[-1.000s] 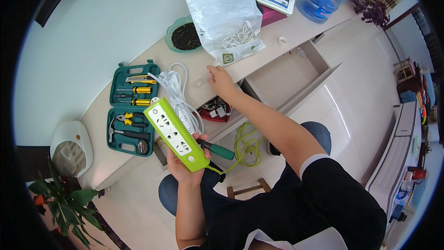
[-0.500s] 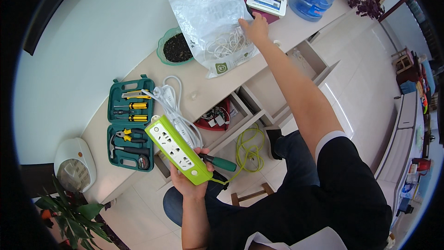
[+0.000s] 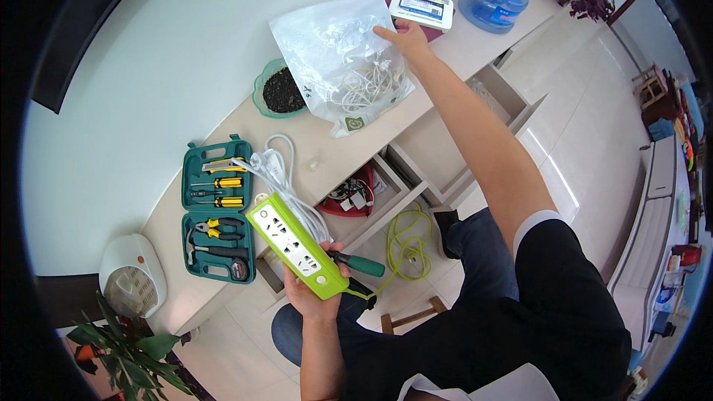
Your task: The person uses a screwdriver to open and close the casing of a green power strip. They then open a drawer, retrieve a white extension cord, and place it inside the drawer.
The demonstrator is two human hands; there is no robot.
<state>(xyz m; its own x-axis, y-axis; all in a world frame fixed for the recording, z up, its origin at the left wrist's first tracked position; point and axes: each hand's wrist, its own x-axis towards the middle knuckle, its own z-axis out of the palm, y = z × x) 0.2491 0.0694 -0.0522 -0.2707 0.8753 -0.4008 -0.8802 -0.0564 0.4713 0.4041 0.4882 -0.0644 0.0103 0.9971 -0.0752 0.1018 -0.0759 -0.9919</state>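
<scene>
The left hand (image 3: 316, 293) is clamped on a green power strip (image 3: 297, 245) off the desk edge (image 3: 386, 145); the right hand (image 3: 405, 36), fingers seemingly spread, rests on the clear plastic bag (image 3: 338, 59) beside a white box (image 3: 421, 7).

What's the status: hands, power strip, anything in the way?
Left hand grips green power strip plus a green-handled tool. Right hand outstretched, touching clear plastic bag of white cables. Open tool case beside strip; nothing blocking.
</scene>
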